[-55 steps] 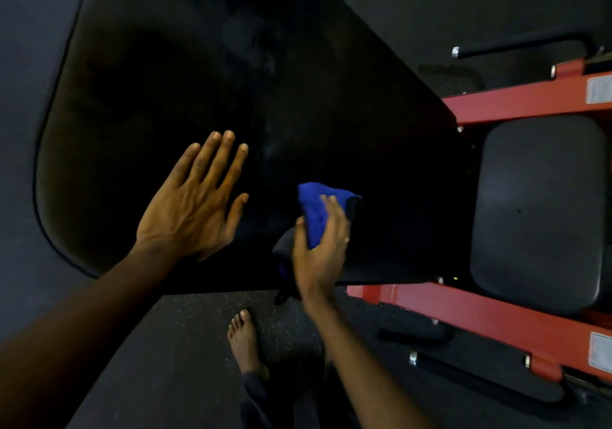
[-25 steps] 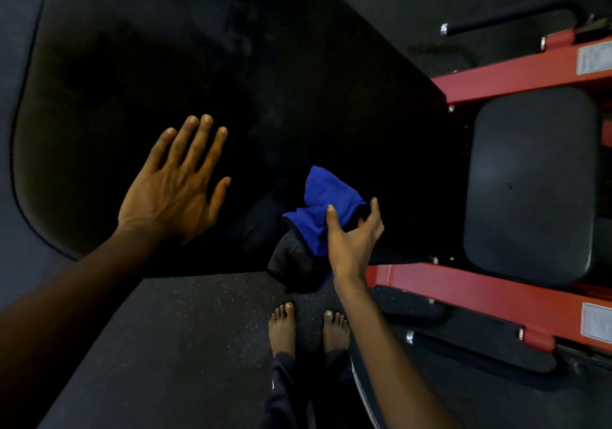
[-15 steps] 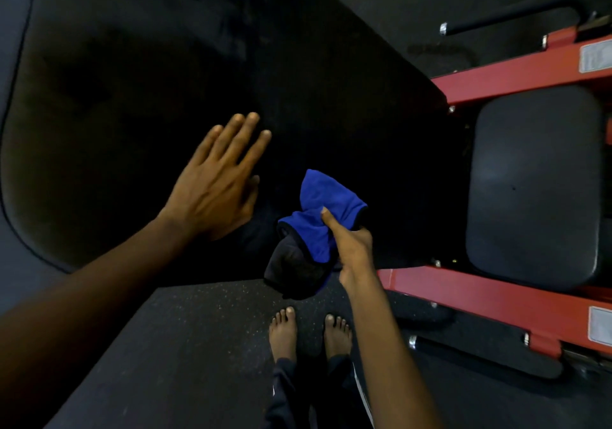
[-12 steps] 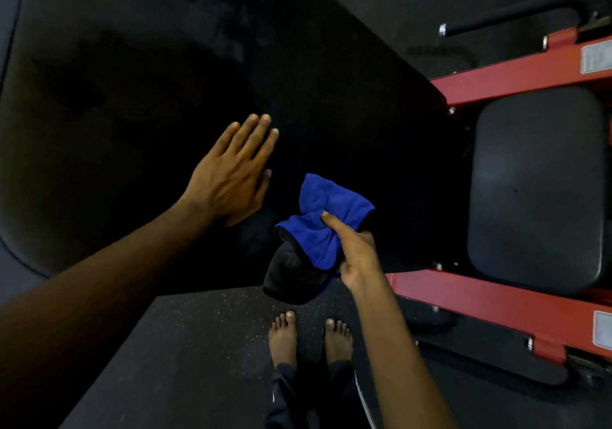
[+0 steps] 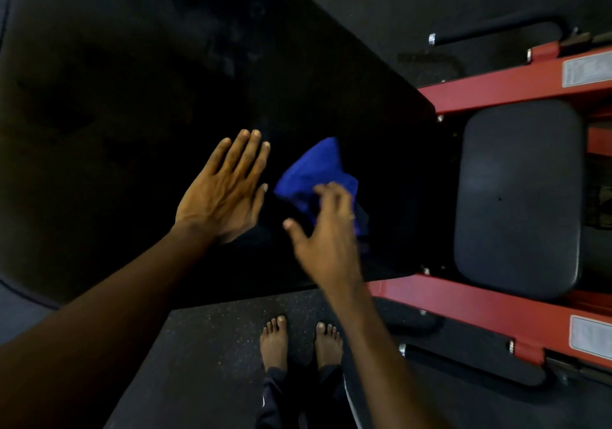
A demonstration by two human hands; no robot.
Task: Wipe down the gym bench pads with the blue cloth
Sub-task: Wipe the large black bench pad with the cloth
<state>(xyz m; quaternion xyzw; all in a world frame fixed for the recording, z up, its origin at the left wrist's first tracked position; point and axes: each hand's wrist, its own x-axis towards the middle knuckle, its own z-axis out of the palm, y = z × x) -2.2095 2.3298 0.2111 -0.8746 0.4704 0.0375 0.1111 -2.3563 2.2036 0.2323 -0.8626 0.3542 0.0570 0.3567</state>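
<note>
The blue cloth [image 5: 314,170] lies bunched on the large black bench pad [image 5: 132,97], near its front right part. My right hand [image 5: 324,236] is over the cloth, blurred, its fingers laid on the cloth's near side and its thumb spread out to the left, clear of the cloth. My left hand [image 5: 225,190] rests flat on the pad just left of the cloth, fingers straight and together. A smaller grey-black seat pad [image 5: 516,196] sits to the right.
Red steel frame rails [image 5: 463,299] run along both sides of the seat pad. A black handle bar [image 5: 490,33] sticks out at the upper right. My bare feet [image 5: 275,339] stand on the speckled rubber floor in front of the bench.
My right hand has let go its pinch on the cloth's edge and moved up over the cloth, which now lies wholly on the pad. My left hand slid right, closer to the cloth.
</note>
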